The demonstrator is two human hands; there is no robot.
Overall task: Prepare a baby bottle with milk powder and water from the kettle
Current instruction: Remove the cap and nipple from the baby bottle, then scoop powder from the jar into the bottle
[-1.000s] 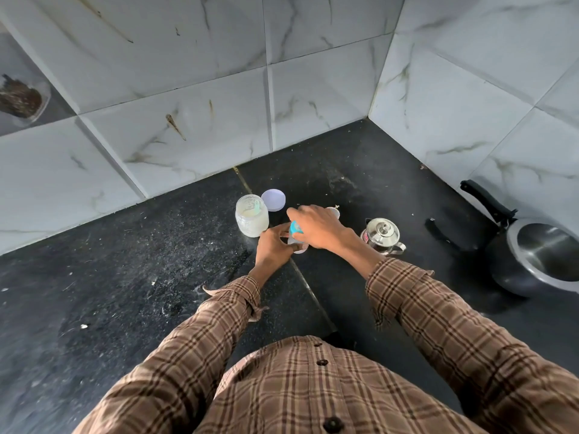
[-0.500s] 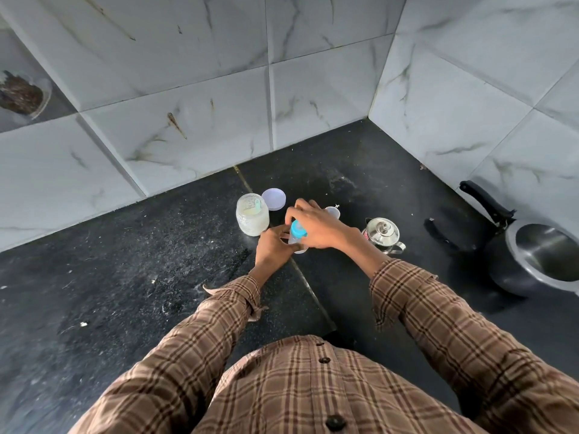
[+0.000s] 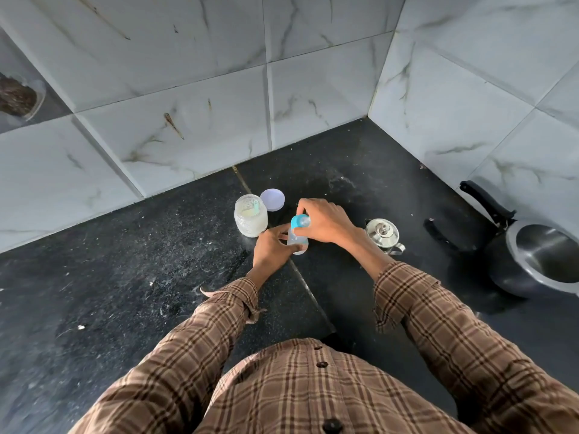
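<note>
A clear baby bottle (image 3: 297, 242) stands on the black counter (image 3: 131, 277), topped by a blue collar (image 3: 297, 221). My left hand (image 3: 272, 249) grips the bottle's body from the left. My right hand (image 3: 326, 221) reaches over it, fingers curled round the blue collar. Left of the bottle stands an open glass jar of milk powder (image 3: 250, 220) with a pale green scoop inside. Its lilac lid (image 3: 272, 199) lies flat behind it. A small steel kettle (image 3: 383, 235), lid on, sits just right of my right wrist.
A dark pressure cooker (image 3: 539, 261) with a long black handle stands open at the right, by the tiled side wall. A small black piece (image 3: 438, 234) lies between it and the kettle. Marble-patterned tiles close the back; a jar (image 3: 18, 97) sits in a niche far left.
My right hand has turned on the blue collar, so more of the collar and the bottle shows. The left hand keeps its hold on the bottle.
</note>
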